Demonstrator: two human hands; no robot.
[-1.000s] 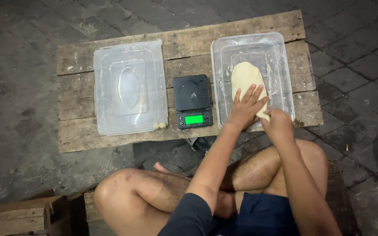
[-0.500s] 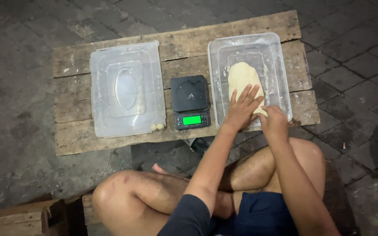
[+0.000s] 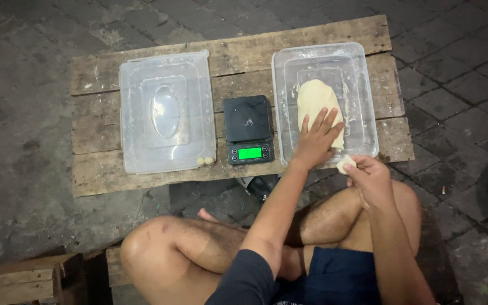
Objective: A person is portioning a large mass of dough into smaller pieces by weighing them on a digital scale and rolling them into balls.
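A small piece of dough (image 3: 345, 164) sits pinched in the fingers of the right hand (image 3: 371, 178), just off the near edge of the right tub (image 3: 368, 101). It looks pulled from the big dough lump (image 3: 317, 107) that lies inside that tub. The left hand (image 3: 314, 141) lies flat and open on the near end of the lump, fingers spread, most likely pressing it so it stays put; it grips nothing. A black scale (image 3: 248, 129) with a green lit screen stands between the two tubs, close to both hands. The left tub (image 3: 165, 110) holds two little dough balls (image 3: 205, 161) in its near right corner, I think, though they are tiny. Everything rests on a low wooden board table (image 3: 142, 175), right in front of the person's crossed legs.
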